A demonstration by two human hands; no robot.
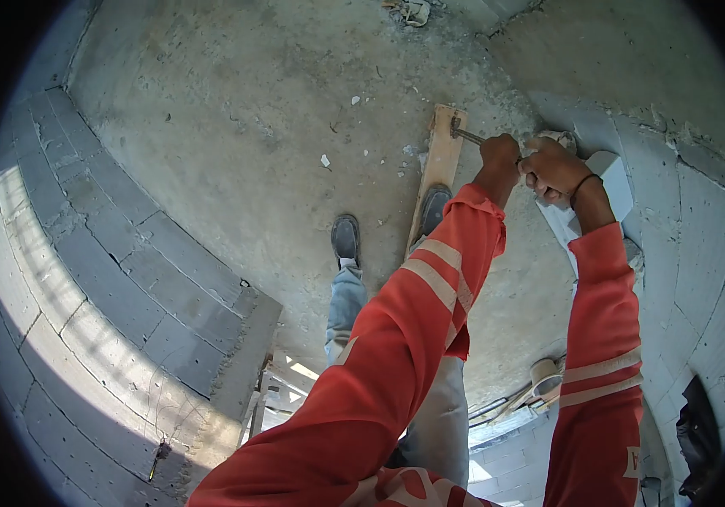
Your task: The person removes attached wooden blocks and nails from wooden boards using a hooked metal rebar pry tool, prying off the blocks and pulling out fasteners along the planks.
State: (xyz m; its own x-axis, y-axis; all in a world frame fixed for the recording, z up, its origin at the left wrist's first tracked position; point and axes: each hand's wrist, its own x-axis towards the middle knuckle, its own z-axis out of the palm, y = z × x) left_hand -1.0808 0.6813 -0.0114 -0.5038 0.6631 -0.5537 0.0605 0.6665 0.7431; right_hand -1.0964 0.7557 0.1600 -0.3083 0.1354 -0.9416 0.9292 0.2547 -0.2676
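My left hand (pixel 499 155) is closed around the shaft of a thin metal bar (pixel 470 135), whose dark end rests against the upper part of a wooden board (pixel 442 156). Just to its right, my right hand (pixel 555 169) is also closed, its fingers curled at the near end of the bar; that end is hidden in the grip. Lying on the concrete floor, the board passes under my right shoe (pixel 436 209). Whether the bar's tip hooks a nail is too small to tell.
A white block (pixel 611 179) lies beyond my right hand, by the grey block wall (pixel 658 228). My left shoe (pixel 345 238) stands on the floor (pixel 252 152), where small debris is scattered. Another block wall (pixel 126 245) curves along the left. A dark cloth (pixel 698 431) hangs at right.
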